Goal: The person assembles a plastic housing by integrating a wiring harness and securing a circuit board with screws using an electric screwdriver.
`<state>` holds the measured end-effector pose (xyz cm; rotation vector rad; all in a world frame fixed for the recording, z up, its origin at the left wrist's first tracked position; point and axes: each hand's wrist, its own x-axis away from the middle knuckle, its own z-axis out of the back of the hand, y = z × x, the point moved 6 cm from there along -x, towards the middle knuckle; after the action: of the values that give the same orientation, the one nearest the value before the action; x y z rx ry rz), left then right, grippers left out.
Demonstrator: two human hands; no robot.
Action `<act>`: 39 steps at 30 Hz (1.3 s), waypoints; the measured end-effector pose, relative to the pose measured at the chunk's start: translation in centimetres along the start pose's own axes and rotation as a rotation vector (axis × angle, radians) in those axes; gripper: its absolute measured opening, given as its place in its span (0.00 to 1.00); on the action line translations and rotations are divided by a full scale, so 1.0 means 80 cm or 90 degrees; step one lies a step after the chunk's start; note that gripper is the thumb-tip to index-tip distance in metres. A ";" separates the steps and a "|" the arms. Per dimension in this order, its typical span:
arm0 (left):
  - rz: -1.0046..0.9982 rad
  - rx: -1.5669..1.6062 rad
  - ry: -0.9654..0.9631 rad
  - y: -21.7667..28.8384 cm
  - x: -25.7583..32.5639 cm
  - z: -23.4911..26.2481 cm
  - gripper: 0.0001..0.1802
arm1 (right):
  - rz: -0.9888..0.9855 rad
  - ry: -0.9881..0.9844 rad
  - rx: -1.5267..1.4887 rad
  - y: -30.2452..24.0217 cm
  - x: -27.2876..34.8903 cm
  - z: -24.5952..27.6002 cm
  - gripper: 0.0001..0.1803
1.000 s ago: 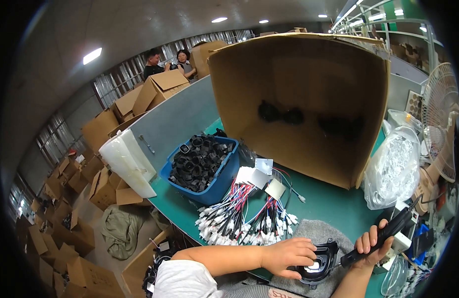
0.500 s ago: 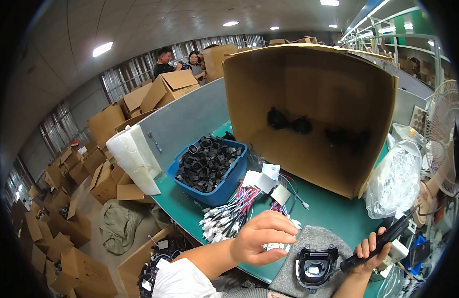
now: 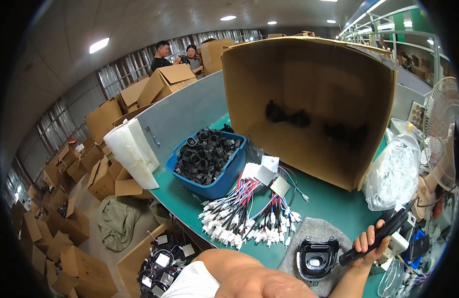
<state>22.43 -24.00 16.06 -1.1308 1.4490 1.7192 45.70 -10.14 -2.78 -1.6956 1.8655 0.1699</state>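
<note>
My right hand (image 3: 367, 247) is wrapped round a black electric screwdriver (image 3: 383, 231), its tip pointing down at the right side of a black plastic lamp housing (image 3: 316, 258). That housing has a clear lens in its middle and lies on a grey cloth pad (image 3: 303, 233). My left hand (image 3: 269, 284) is very near the camera at the lower edge; its fingers run out of the picture, so what they do is hidden. Beyond it, bundles of wires with white connectors (image 3: 244, 213) lie on the green bench. A blue bin (image 3: 208, 189) full of small black plastic parts stands behind them.
A large carton (image 3: 309, 159) lies on its side, open toward me, with several dark parts inside. To the right are a clear plastic bag (image 3: 394, 171) and a fan (image 3: 440, 129). A box of wired parts (image 3: 162, 260) sits at lower left. Two people stand far off.
My left hand has drawn back and down toward me from beside the wires, uncovering more connectors. My right hand keeps the screwdriver beside the housing. The view has tilted slightly.
</note>
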 end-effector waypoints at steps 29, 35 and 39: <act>0.351 -0.638 0.191 -0.206 0.010 0.260 0.02 | 0.026 0.035 0.020 -0.023 -0.006 0.004 0.31; 0.384 -0.913 0.047 -0.318 -0.025 0.300 0.10 | 0.012 0.034 0.000 -0.012 -0.014 -0.003 0.30; 0.698 -1.028 -0.111 -0.398 -0.019 0.332 0.10 | 0.019 0.035 -0.031 -0.010 -0.010 -0.003 0.28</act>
<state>44.92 8.71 3.97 -0.6203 0.1540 3.8756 46.41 -9.69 -1.96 -1.7226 1.9419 0.1834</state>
